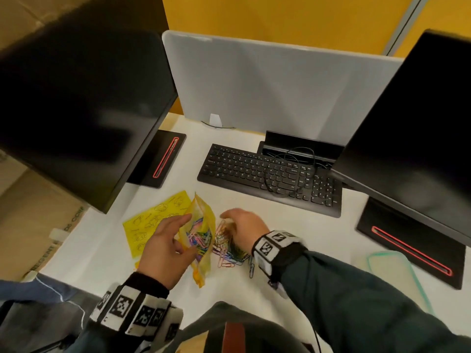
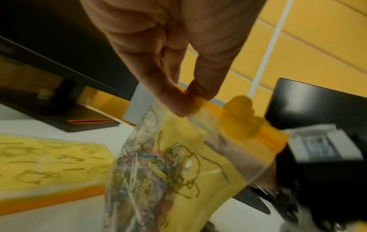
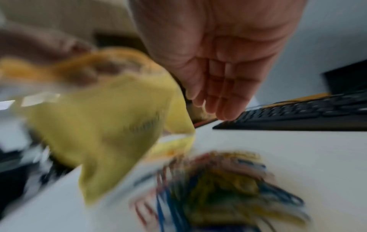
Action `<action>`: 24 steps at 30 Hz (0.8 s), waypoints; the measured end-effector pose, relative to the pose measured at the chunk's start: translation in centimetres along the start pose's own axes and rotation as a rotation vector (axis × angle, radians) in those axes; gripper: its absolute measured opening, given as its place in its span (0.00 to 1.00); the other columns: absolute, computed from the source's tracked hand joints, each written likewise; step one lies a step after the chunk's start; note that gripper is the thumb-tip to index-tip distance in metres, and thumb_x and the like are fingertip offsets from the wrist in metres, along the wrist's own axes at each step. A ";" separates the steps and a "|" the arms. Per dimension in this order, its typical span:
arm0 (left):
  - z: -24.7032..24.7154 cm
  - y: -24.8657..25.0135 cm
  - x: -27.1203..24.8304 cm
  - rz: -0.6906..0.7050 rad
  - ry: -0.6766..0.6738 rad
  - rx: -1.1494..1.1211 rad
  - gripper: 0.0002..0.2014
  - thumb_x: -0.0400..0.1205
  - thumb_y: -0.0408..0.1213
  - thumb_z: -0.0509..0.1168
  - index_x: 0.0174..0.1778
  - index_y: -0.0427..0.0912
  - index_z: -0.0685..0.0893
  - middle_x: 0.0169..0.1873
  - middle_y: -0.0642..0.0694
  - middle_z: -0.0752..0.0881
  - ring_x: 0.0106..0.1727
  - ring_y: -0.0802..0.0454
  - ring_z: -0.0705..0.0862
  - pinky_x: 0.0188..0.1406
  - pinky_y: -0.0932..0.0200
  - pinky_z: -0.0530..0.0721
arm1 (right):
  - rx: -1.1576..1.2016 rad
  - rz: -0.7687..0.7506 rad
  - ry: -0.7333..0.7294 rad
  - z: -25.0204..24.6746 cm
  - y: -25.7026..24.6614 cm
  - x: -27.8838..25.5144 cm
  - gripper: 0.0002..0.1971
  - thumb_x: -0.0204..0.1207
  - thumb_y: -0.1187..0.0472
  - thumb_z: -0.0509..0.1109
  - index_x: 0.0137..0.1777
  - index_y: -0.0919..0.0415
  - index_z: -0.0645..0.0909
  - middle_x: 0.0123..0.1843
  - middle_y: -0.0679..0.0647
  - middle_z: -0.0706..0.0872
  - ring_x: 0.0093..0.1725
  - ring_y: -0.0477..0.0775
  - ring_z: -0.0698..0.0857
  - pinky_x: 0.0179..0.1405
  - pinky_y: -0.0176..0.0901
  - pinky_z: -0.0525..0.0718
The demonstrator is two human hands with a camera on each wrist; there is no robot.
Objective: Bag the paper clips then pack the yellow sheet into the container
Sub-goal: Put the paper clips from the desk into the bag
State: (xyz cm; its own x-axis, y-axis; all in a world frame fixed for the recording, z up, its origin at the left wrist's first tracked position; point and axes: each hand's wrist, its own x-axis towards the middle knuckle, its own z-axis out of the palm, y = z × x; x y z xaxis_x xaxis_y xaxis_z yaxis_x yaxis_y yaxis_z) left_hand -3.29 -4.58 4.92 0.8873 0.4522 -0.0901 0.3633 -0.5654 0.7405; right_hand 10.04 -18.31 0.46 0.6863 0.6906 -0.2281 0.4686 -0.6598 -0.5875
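Now left hand pinching the bag rim, right hand loose-fingered over loose paper clips.

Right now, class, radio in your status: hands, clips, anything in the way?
Left hand pinches bag rim. Right hand open over loose paper clips. Some clips bagged. Nothing blocking.

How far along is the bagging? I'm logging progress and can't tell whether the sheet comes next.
Partly done: some clips already sit inside the yellow zip bag, whose top the left hand pinches. In hand: the right hand is over the loose paper clips on the desk. Left: those clips, closing the bag, then the yellow sheet, lying flat, not yet in the clear container.
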 end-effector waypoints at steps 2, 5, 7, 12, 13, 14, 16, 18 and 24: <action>-0.6 -0.5 -0.1 -0.051 0.033 0.003 0.30 0.66 0.24 0.73 0.63 0.48 0.78 0.64 0.48 0.76 0.34 0.62 0.81 0.33 0.82 0.75 | -0.206 -0.189 -0.231 2.1 0.0 1.0 0.27 0.75 0.69 0.64 0.75 0.57 0.68 0.79 0.57 0.68 0.75 0.63 0.69 0.73 0.54 0.71; -1.1 -1.1 -0.3 -0.108 0.078 0.019 0.29 0.67 0.24 0.72 0.63 0.48 0.79 0.64 0.46 0.77 0.27 0.54 0.80 0.28 0.74 0.73 | -0.457 -0.294 -0.441 4.3 0.1 1.7 0.37 0.76 0.58 0.68 0.81 0.56 0.52 0.85 0.53 0.50 0.82 0.65 0.52 0.78 0.62 0.60; -1.2 -1.2 -0.5 -0.126 0.101 0.031 0.28 0.67 0.24 0.72 0.62 0.48 0.79 0.63 0.45 0.78 0.28 0.56 0.80 0.30 0.73 0.71 | -0.515 -0.261 -0.474 5.1 0.5 1.5 0.35 0.81 0.51 0.60 0.82 0.53 0.47 0.85 0.50 0.45 0.83 0.63 0.47 0.79 0.63 0.51; -1.0 -1.4 -0.7 -0.129 0.107 0.030 0.27 0.67 0.25 0.73 0.62 0.47 0.79 0.63 0.44 0.78 0.29 0.54 0.81 0.32 0.72 0.71 | -0.493 -0.220 -0.445 4.6 3.2 -0.2 0.29 0.84 0.49 0.51 0.82 0.50 0.46 0.85 0.47 0.46 0.84 0.60 0.45 0.81 0.62 0.46; -0.9 -1.3 -0.7 -0.127 0.098 0.029 0.27 0.67 0.25 0.72 0.63 0.47 0.79 0.64 0.44 0.78 0.29 0.55 0.81 0.31 0.72 0.71 | -0.484 -0.206 -0.441 4.2 3.9 -0.8 0.29 0.84 0.49 0.51 0.82 0.50 0.46 0.85 0.47 0.46 0.84 0.59 0.45 0.81 0.62 0.46; -0.8 -1.2 -0.6 -0.122 0.091 0.034 0.27 0.67 0.25 0.72 0.63 0.47 0.79 0.64 0.44 0.78 0.28 0.56 0.80 0.31 0.72 0.71 | -0.473 -0.192 -0.439 3.8 4.5 -1.3 0.28 0.85 0.49 0.50 0.82 0.50 0.46 0.85 0.47 0.45 0.84 0.59 0.45 0.82 0.62 0.46; -0.5 -1.0 -0.5 -0.094 0.079 0.034 0.28 0.67 0.25 0.72 0.62 0.47 0.79 0.63 0.45 0.78 0.26 0.56 0.80 0.30 0.72 0.71 | -0.444 -0.150 -0.445 3.0 5.7 -2.3 0.28 0.85 0.49 0.49 0.82 0.49 0.46 0.85 0.47 0.45 0.84 0.58 0.45 0.82 0.61 0.46; -0.2 -0.9 -0.3 -0.073 0.065 0.026 0.28 0.67 0.25 0.73 0.62 0.48 0.79 0.61 0.48 0.78 0.31 0.62 0.81 0.28 0.75 0.71 | -0.380 -0.128 -0.403 2.2 6.3 -3.0 0.28 0.85 0.51 0.50 0.82 0.48 0.46 0.85 0.46 0.47 0.84 0.57 0.46 0.82 0.60 0.48; 0.7 -0.3 -0.1 -0.044 -0.016 0.012 0.28 0.67 0.23 0.71 0.62 0.49 0.79 0.57 0.54 0.75 0.31 0.64 0.78 0.31 0.82 0.73 | -0.255 0.038 -0.196 -0.7 8.9 -3.3 0.35 0.79 0.68 0.61 0.81 0.47 0.51 0.85 0.50 0.51 0.83 0.57 0.52 0.81 0.60 0.56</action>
State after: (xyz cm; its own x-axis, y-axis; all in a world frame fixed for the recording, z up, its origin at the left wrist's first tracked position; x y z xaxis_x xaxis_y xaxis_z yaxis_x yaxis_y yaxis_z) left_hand -3.32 -4.90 4.23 0.8747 0.4661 -0.1332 0.4055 -0.5530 0.7278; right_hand 12.34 -26.65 -3.42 0.5973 0.6918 -0.4059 0.5863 -0.7219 -0.3675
